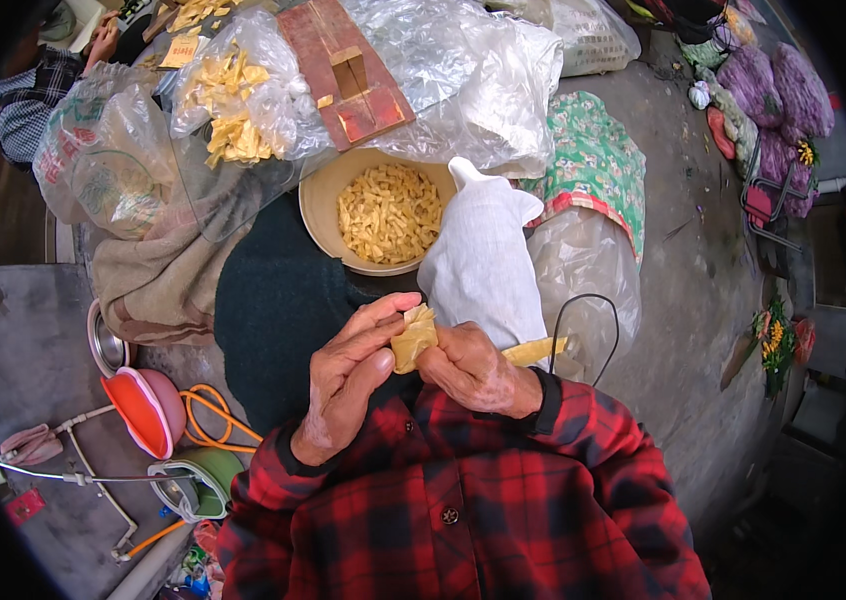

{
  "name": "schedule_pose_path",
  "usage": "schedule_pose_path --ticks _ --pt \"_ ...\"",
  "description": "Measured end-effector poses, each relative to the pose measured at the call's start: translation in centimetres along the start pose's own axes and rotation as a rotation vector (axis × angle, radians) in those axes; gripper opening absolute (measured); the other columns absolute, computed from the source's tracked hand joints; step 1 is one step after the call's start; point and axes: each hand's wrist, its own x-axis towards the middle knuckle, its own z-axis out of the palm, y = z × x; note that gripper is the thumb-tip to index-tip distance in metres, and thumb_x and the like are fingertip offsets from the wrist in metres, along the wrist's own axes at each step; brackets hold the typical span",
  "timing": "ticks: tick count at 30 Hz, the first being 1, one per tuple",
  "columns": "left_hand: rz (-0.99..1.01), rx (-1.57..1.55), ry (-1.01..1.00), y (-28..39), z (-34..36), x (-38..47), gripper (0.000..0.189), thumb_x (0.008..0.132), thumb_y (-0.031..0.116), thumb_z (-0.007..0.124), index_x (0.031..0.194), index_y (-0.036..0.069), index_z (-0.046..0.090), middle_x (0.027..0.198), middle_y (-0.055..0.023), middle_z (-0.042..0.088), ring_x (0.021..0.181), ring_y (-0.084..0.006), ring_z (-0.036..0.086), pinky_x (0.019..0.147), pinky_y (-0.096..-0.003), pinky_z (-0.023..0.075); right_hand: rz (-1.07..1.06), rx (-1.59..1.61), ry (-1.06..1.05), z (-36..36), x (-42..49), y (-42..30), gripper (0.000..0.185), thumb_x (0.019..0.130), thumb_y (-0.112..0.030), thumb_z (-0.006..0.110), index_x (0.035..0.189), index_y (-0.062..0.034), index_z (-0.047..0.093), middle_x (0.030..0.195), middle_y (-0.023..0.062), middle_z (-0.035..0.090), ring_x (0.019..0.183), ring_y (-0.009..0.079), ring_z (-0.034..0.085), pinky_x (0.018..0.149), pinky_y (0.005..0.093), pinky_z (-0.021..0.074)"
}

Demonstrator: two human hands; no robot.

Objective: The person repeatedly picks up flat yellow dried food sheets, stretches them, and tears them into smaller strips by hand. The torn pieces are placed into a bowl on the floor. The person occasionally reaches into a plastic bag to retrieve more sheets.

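Between my two hands, close to my chest, is a small folded piece of yellow paper [414, 337]. My left hand [344, 367] holds its left edge between thumb and fingers. The closed fingers of my right hand [472, 367] pinch its right side. A longer yellow strip [535, 350] sticks out behind my right wrist; what holds it is hidden. Just beyond my hands stands a round pale tub [316, 217] filled with many small yellow folded pieces [389, 214]. A white cloth [483, 255] lies against the tub's right side, and a dark cloth [273, 315] spreads at its left.
A red wooden board with a block [348, 75] lies on plastic sheeting beyond the tub. Plastic bags with yellow pieces [235, 82] lie left of it. Another person's checked sleeve [37, 97] shows at upper left. Basins [145, 412] stand lower left; purple net sacks [783, 97] lie at right.
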Motion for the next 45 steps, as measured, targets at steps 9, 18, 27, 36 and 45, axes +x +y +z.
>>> schedule_pose_path --ticks 9,18,27,36,45 --pt "-0.013 0.037 0.126 0.4 1.2 -0.6 0.021 0.090 -0.004 0.059 0.110 -0.009 0.060 0.128 -0.0209 0.054 0.110 -0.0228 0.056 0.095 -0.0334 0.0461 0.118 0.136 -0.003 0.7 -0.9 0.3 0.010 0.091 -0.003 0.055 0.088 0.0017 0.047 0.060 0.0160 0.045 0.052 0.0363 0.051 0.045 0.0421 0.0364" --pt "-0.185 -0.436 0.074 1.5 1.7 -0.9 0.017 0.085 0.004 0.054 0.094 -0.008 0.063 0.122 -0.0172 0.049 0.106 -0.0216 0.052 0.095 -0.0318 0.0416 0.127 0.169 -0.094 0.0 -0.8 -1.5 0.012 0.090 -0.001 0.056 0.100 0.0038 0.051 0.064 0.0126 0.048 0.050 0.0315 0.053 0.043 0.0387 0.0404" --pt "0.006 -0.135 -0.033 0.7 1.3 -0.3 0.008 0.081 0.001 0.065 0.088 -0.001 0.061 0.126 -0.0190 0.048 0.108 -0.0209 0.051 0.095 -0.0340 0.0421 -0.333 -0.506 -0.012 -0.4 -0.8 -1.5 0.016 0.082 -0.002 0.064 0.094 0.0040 0.056 0.071 0.0114 0.052 0.050 0.0269 0.055 0.043 0.0392 0.0412" --pt "-0.292 -0.087 0.014 0.3 0.8 -0.9 0.016 0.095 0.008 0.056 0.103 -0.005 0.061 0.093 -0.0112 0.065 0.076 -0.0125 0.063 0.071 -0.0246 0.0514 -0.438 -1.002 -0.031 -2.2 0.3 -1.0 0.026 0.079 -0.017 0.068 0.091 0.0033 0.058 0.065 0.0057 0.053 0.050 0.0152 0.055 0.042 0.0285 0.0400" --pt "-0.311 -0.111 -0.102 1.0 0.7 -1.2 0.019 0.100 0.010 0.051 0.098 -0.005 0.062 0.082 -0.0074 0.064 0.065 -0.0093 0.059 0.059 -0.0229 0.0483 -0.357 -0.849 -0.200 -3.9 0.5 -2.3 0.036 0.086 -0.035 0.067 0.086 -0.0016 0.053 0.064 0.0078 0.052 0.051 0.0219 0.060 0.045 0.0320 0.0471"
